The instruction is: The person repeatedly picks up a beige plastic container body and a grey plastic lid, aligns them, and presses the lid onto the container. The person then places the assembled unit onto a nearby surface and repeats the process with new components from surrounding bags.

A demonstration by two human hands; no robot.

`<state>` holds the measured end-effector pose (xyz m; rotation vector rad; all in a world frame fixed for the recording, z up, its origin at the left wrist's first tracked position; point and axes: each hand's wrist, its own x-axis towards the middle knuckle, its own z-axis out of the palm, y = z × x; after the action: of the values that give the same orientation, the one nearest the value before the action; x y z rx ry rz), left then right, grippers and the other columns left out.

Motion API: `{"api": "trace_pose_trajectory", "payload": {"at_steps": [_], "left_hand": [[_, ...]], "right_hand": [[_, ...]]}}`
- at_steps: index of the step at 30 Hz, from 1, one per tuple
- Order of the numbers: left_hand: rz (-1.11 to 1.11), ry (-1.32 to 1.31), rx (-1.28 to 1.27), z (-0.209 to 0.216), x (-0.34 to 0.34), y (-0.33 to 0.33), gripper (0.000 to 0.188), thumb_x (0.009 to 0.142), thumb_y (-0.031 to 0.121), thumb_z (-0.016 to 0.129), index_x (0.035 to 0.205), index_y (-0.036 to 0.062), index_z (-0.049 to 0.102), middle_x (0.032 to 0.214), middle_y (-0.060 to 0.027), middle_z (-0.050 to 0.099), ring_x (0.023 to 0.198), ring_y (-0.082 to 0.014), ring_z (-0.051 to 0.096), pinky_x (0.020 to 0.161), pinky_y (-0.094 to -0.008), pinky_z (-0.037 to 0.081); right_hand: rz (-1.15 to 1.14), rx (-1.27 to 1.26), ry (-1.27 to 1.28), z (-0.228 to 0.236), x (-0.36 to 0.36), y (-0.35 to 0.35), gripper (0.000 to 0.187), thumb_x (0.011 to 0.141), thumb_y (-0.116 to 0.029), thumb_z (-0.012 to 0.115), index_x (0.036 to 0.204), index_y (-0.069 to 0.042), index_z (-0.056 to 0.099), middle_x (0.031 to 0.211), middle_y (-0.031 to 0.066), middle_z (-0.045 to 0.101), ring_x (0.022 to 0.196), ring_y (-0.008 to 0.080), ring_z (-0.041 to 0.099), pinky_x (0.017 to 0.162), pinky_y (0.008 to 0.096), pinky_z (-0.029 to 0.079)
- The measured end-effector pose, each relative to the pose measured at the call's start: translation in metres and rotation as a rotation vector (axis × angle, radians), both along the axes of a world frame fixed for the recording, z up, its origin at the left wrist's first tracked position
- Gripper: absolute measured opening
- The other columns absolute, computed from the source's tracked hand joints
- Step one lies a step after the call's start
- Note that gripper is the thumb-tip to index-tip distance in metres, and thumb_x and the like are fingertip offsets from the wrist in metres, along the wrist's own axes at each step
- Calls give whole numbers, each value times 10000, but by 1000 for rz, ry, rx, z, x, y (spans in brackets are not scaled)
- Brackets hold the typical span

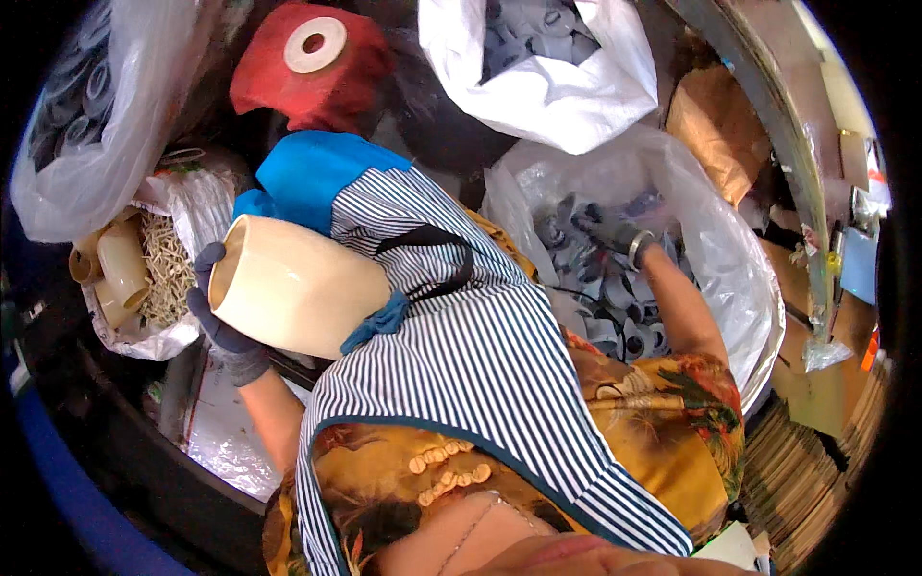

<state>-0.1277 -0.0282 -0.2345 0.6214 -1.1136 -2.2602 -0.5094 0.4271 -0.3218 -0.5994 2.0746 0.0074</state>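
A hollow, cream-coloured plastic piece [298, 288] rests across my lap, its open end toward the left. My left hand [229, 331], in a dark grey glove, is closed around that open end from the left and below. A scrap of blue cloth [379, 322] lies against the piece's right end. On my right, my gloved right hand [610, 230] reaches into a clear plastic bag [735, 259] among many small grey ring-like parts [615, 288]. Its fingers are blurred and partly lost among the dark parts, so their grip does not show.
At the left stands a sack [178, 336] with cream tube pieces and thin pale sticks. Beyond it is a clear bag [158, 144] of dark rings. Ahead are a red-covered stool [259, 72] bearing a cream disc, and a white sack [567, 110]. Stacked cardboard [816, 470] is at the right.
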Motion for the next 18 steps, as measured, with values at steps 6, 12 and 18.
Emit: {"api": "trace_pose_trajectory", "payload": {"at_steps": [6, 12, 18], "left_hand": [[74, 6, 0, 8, -22, 10, 700, 978, 521, 442, 1425, -17, 406, 1388, -188, 519, 1257, -297, 525, 1074, -440, 412], [108, -123, -119, 8, -14, 17, 601, 1005, 409, 446, 1425, -20, 419, 1413, -158, 511, 1273, -253, 520, 1088, -402, 397], [25, -14, -68, -7, -29, 4, 613, 1013, 454, 439, 1418, -5, 423, 1395, -145, 516, 1279, -233, 504, 1094, -378, 378]], "right_hand": [[227, 194, 389, 10, -24, 3, 693, 800, -630, 636, 1107, -9, 671, 992, 210, 702, 879, 346, 678, 826, 434, 506], [-121, -769, 281, 130, 25, -124, 397, 760, -310, 799, 926, 18, 650, 765, 155, 664, 675, 200, 627, 645, 325, 496], [210, -1202, 132, 179, 38, -230, 364, 691, -207, 830, 894, 21, 631, 782, 82, 637, 670, 130, 585, 618, 281, 473]]}}
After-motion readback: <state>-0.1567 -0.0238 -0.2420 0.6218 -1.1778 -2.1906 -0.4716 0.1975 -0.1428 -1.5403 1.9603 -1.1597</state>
